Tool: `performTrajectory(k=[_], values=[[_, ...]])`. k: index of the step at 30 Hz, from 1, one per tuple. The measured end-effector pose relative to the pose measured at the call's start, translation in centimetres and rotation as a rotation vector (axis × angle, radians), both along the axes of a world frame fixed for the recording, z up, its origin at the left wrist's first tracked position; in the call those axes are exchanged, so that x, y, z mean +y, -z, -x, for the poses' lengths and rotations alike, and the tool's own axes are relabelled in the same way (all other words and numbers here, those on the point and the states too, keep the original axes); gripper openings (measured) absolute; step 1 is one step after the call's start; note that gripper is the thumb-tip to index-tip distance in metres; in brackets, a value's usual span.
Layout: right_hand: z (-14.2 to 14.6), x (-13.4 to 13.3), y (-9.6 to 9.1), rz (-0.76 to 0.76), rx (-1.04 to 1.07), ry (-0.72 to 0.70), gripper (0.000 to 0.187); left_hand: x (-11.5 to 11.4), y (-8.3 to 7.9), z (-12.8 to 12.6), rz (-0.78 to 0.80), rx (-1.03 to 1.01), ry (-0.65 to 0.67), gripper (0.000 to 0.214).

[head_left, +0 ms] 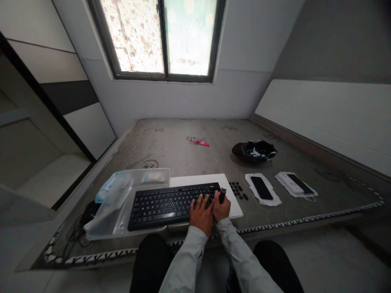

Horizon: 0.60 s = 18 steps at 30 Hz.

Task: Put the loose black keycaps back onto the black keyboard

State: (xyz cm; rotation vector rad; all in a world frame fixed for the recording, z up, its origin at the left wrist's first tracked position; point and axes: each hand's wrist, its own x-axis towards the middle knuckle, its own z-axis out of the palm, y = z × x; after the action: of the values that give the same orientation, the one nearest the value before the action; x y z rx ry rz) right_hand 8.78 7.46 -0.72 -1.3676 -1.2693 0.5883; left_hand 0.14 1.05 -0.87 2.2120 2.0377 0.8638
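Note:
A black keyboard [174,204] lies in front of me, partly on a white board [198,179] and partly on a clear plastic sheet or case. My left hand [200,215] rests on the keyboard's right part, fingers stretched out and spread. Close beside it, my right hand [221,209] is closed around a short black stick-like tool [222,195] held upright over the keyboard's right end. The tool's lower end is hidden by my fingers. Several small black keycaps [238,189] lie in loose rows just right of the keyboard.
At left are the clear plastic case [105,221], a blue packet [106,187] and black cables [75,236]. Two phones, one black [262,188], lie on white cloths at right. Farther back are a dark cap [253,151] and a red item [200,142] on the mattress [177,134].

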Motion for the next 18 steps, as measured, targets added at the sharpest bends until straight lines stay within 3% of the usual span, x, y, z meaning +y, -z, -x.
performTrajectory(k=[10, 14, 18], values=[[-0.5, -0.2, 0.9, -0.064, -0.075, -0.067, 0.040, 0.1, 0.5, -0.1, 0.011, -0.005, -0.022, 0.046], [-0.4, 0.1, 0.4, -0.012, -0.034, -0.084, 0.039, 0.1, 0.5, 0.0, 0.002, 0.007, -0.032, 0.044], [-0.2, 1.2, -0.3, 0.059, 0.091, -0.002, 0.041, 0.1, 0.3, -0.3, 0.000, 0.007, -0.051, 0.040]])
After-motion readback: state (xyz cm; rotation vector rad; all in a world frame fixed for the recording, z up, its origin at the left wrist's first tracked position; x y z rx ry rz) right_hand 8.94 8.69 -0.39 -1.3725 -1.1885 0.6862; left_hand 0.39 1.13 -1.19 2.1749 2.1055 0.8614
